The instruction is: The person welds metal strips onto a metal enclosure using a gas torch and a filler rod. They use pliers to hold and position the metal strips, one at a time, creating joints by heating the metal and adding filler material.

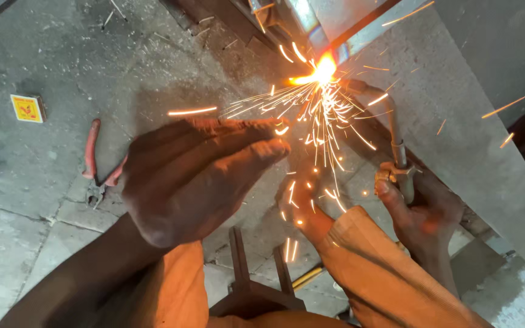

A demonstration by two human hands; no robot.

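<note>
the fingers of the right hand (423, 215) are curled tight round the brass-coloured body of a cutting torch (396, 152), thumb pressed along its near side, so that hand is closed fully on the tool. from the fist the torch's thin tube climbs and bends over to its tip, which sits right at a white-hot glowing spot (322, 71) on the lower edge of a grey metal sheet (457, 121) that slants across the upper right of the view. sparks (317, 121) spray down and out from that spot in bright streaks, some falling towards the person's knees in orange cloth (384, 273). the left hand (195, 176) is spread flat and holds nothing, fingers straight and pressed together, palm turned towards the glare, raised between the head and the sparks, its fingertips just beside the shower. below it the bare forearm runs down to the bottom left corner. between the knees the dark frame of a small stool (250, 285) shows. on the concrete floor (31, 200), just past the left hand towards the left edge, lies a pair of pliers (95, 164) with red handles, partly hidden by the hand. well apart from those, near the left edge of the floor, sits a small yellow matchbox (27, 108). thin bits of wire or rod are scattered on the floor near the top edge.
</note>
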